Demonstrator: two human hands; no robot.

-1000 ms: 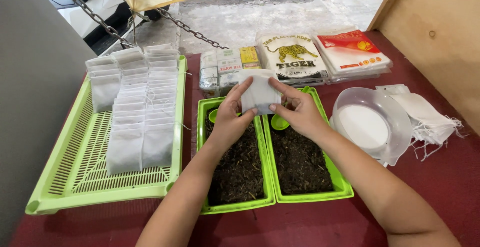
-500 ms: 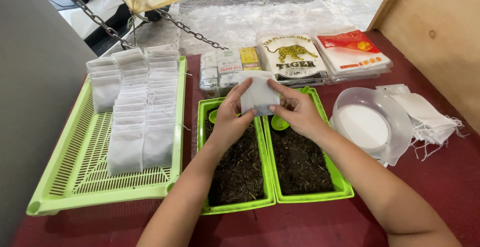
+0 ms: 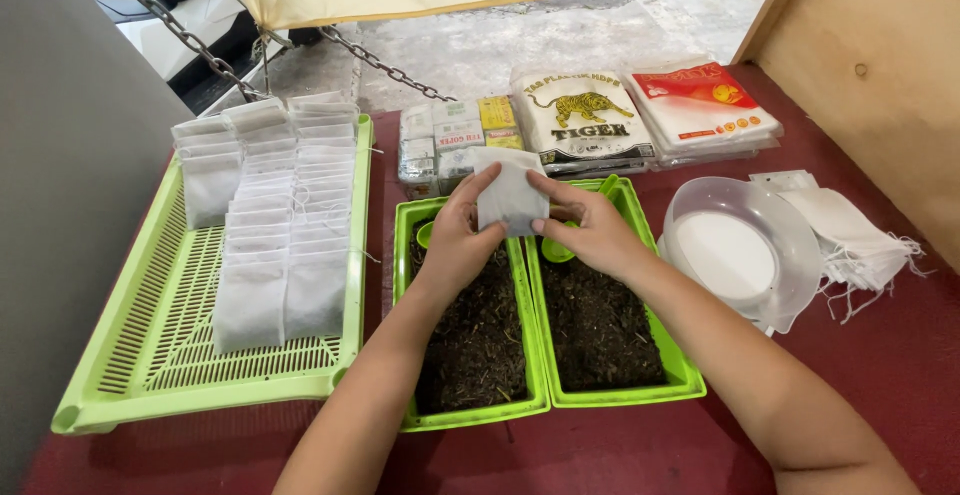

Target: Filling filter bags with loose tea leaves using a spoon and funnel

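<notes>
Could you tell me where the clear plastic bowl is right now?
The clear plastic bowl sits on the table's right side, between the right green tray and the loose white bags.

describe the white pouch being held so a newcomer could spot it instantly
Start at the two small green trays of dark loose material at table centre. Above their far ends, the left hand and right hand pinch one white pouch. Unlike the pouches lined up in the big slatted tray, it is lifted.
</notes>
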